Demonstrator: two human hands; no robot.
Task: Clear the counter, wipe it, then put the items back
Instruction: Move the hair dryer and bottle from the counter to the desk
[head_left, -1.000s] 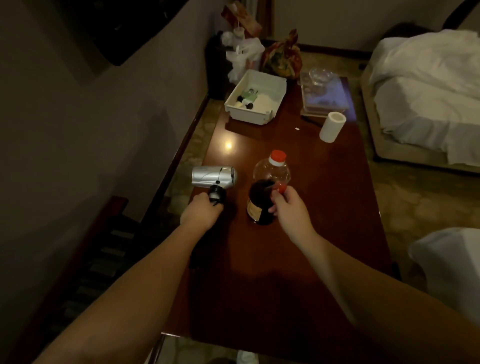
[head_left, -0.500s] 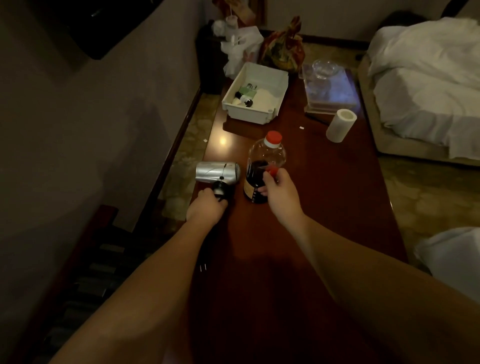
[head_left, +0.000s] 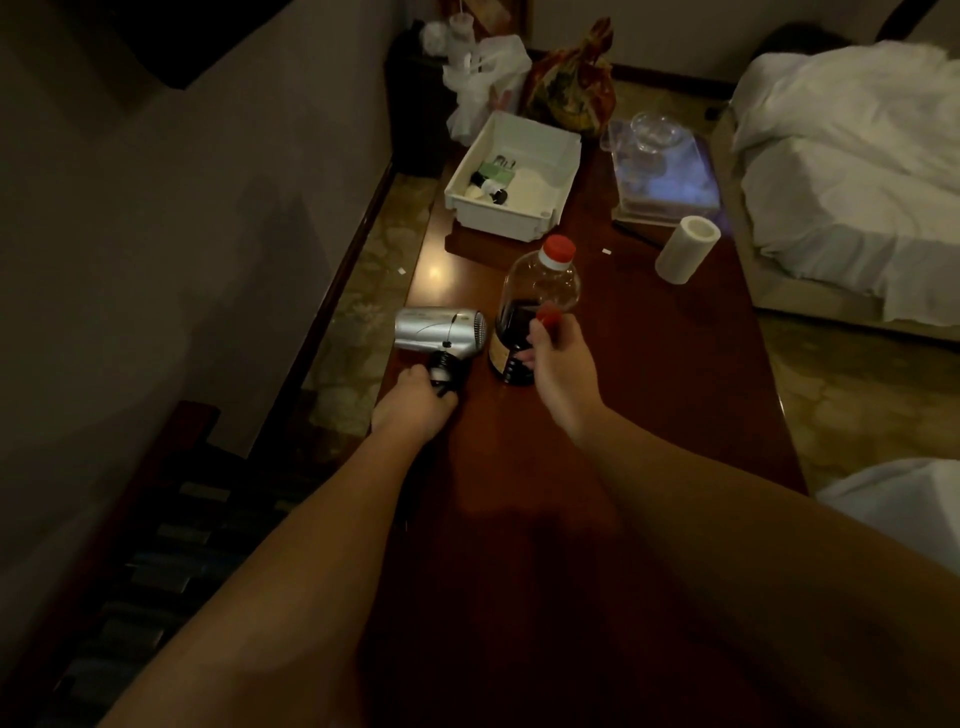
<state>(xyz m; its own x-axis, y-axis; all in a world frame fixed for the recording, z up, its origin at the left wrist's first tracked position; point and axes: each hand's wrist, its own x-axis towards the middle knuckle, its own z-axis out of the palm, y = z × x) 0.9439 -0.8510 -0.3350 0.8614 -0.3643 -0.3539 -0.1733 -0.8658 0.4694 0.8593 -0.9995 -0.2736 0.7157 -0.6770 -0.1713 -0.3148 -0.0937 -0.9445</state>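
A long dark red wooden counter (head_left: 649, 395) runs away from me. My left hand (head_left: 415, 402) grips the black handle of a silver hair dryer (head_left: 439, 330) at the counter's left edge. My right hand (head_left: 558, 366) holds the side of a clear bottle (head_left: 537, 291) with a red cap and dark liquid in its lower half, standing upright just right of the dryer. A white tray (head_left: 540, 179) with small toiletry bottles sits further back. A white paper roll (head_left: 685, 249) leans at the right.
Behind the tray are white plastic bags (head_left: 483, 78) and a patterned cloth bundle (head_left: 571, 88). A clear container with glass bowls (head_left: 660, 166) sits at the back right. A bed with white sheets (head_left: 852, 171) lies to the right. The wall is at the left.
Both hands have moved further along the counter with the hair dryer and the bottle, which now stand closer to the white tray.
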